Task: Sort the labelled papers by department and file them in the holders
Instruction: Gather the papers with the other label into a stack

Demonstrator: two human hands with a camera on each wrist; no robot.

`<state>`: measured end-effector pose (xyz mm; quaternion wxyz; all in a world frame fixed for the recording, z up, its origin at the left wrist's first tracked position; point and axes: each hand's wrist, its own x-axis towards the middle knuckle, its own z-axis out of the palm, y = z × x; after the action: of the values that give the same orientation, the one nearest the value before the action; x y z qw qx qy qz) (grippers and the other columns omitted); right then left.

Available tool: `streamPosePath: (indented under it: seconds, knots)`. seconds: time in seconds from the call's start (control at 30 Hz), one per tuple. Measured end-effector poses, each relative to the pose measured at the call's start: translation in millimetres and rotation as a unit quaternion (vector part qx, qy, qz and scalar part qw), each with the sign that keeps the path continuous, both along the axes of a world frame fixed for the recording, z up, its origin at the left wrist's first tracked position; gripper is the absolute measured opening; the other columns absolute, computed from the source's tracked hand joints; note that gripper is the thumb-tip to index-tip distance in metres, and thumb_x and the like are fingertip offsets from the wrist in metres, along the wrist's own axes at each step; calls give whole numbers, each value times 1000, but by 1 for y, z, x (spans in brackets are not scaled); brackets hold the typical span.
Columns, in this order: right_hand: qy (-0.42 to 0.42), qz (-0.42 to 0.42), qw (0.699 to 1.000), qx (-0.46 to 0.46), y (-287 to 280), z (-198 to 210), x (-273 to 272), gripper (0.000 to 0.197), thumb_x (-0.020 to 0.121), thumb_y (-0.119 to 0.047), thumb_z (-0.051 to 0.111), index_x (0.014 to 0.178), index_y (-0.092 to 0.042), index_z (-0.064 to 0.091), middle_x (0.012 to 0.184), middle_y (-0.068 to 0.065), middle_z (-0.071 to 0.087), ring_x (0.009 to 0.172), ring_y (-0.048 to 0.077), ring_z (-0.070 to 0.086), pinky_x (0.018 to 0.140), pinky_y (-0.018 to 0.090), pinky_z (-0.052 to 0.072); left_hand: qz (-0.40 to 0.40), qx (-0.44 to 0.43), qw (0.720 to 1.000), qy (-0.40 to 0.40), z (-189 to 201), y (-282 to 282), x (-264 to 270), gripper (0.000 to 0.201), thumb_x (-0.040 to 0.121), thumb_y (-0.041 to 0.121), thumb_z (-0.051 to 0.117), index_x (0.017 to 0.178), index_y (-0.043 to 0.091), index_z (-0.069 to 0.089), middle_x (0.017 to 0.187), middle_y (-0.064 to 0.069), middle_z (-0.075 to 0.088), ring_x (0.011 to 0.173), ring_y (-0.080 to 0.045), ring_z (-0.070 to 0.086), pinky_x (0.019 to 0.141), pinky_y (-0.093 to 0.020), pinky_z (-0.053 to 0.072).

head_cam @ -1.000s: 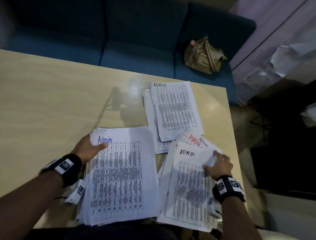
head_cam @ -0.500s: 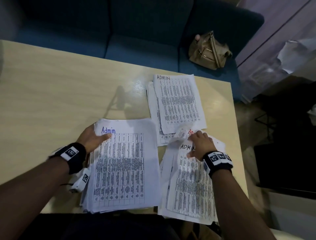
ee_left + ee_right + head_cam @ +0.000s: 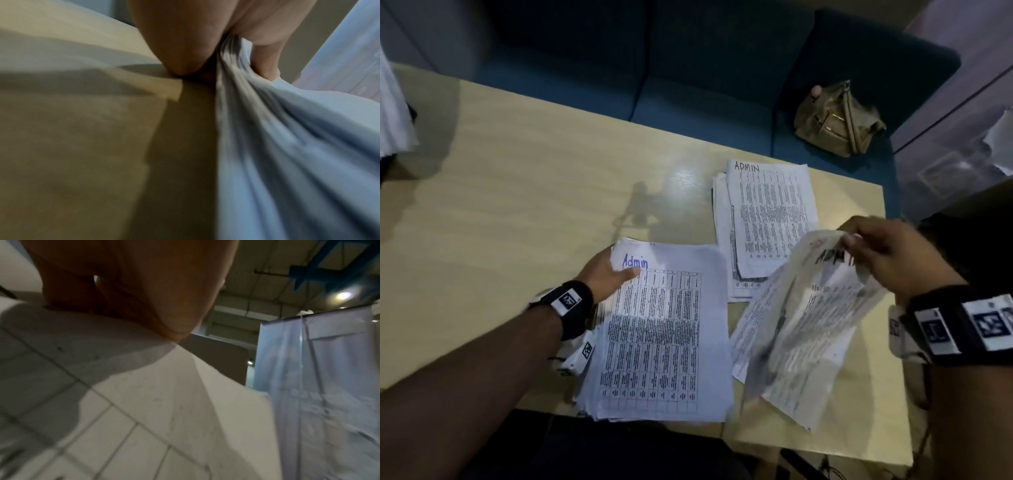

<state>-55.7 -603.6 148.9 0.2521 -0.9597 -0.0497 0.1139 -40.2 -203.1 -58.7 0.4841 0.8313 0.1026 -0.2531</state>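
Note:
A thick stack of printed sheets (image 3: 657,335) headed "Admin" in blue lies near the table's front edge. My left hand (image 3: 607,274) holds its top left corner, thumb on top and fingers under the edge; the left wrist view shows the sheet edges (image 3: 232,65) pinched there. My right hand (image 3: 883,253) pinches a bundle of "ADMIN" sheets (image 3: 801,329) by the top edge and holds it raised and bowed above the table's right side. In the right wrist view the thumb (image 3: 164,308) presses on that printed paper (image 3: 123,402). A third "ADMIN" pile (image 3: 767,219) lies flat further back.
The papers lie on a pale wooden table (image 3: 517,212). A blue sofa (image 3: 688,85) runs behind it, with a tan handbag (image 3: 835,120) on its right seat. White paper (image 3: 393,113) shows at the far left edge. No holders are in view.
My right hand has taken hold of the right-hand bundle and lifted it off the table, where it lay flat before. My left hand has stayed on the blue "Admin" stack's corner.

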Motion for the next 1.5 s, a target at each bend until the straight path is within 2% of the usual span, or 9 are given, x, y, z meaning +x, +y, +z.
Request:
streamPosePath:
  seconds: [0.13,0.33,0.47,0.6,0.77,1.0,1.13,1.23,1.5]
  knots:
    - [-3,82,995,-58,57,6,37,24,95,-38,46,80,-27,60,73,-1,56,70,22,54,64,31,36,-6,23,1000,-15,2,-1,2,58,87,32,70,139,23,46,118,11,49,105,-13,50,88,-25,36]
    - [37,131,978,-160,162,-100,67,30,101,-34,35,103,-14,58,94,17,63,86,34,57,73,35,34,-6,-17,1000,-20,5,0,4,27,90,51,58,111,36,58,116,12,59,116,-15,53,91,-19,32]
    - [23,110,988,-103,205,-149,61,30,101,-33,36,105,-13,57,98,11,63,93,31,54,83,38,37,45,-96,993,-50,5,1,-1,94,53,93,52,123,30,55,126,8,59,120,-13,53,105,-30,37]
    - [22,65,997,38,206,-170,57,48,96,-33,50,140,-16,42,132,12,48,121,27,45,104,41,39,58,-130,990,4,5,1,0,67,68,79,61,125,46,52,134,12,56,126,-12,50,112,-41,35]
    - [60,-238,964,105,162,-166,35,64,94,-33,54,148,-16,24,151,9,23,140,26,23,114,42,25,40,-130,991,-17,7,2,3,70,73,53,75,134,53,39,128,18,54,122,-7,49,106,-30,38]
    - [61,-198,960,191,161,-174,4,63,92,-24,60,145,-11,28,150,7,20,127,8,29,99,13,23,52,-149,985,-70,0,-1,0,49,82,17,76,118,43,56,120,31,59,113,12,52,99,-27,44]
    - [70,-176,959,212,171,-175,3,63,93,-29,57,147,-15,28,153,2,16,132,6,25,108,16,24,59,-164,981,-80,-1,-5,0,36,82,4,72,109,23,59,107,45,57,100,22,53,76,-9,50]
    - [40,-233,941,244,152,-165,8,53,96,-29,53,143,-20,31,152,-4,23,133,11,29,103,26,45,32,-141,986,-88,-2,-1,3,43,83,0,71,119,18,55,111,33,60,101,18,53,81,0,40]
    - [-65,-588,805,-38,-10,-174,-39,46,86,-23,64,128,-9,51,132,24,45,124,42,43,102,48,36,31,-95,994,-42,-3,0,8,73,84,4,71,140,38,39,114,6,56,85,3,61,61,-2,45]
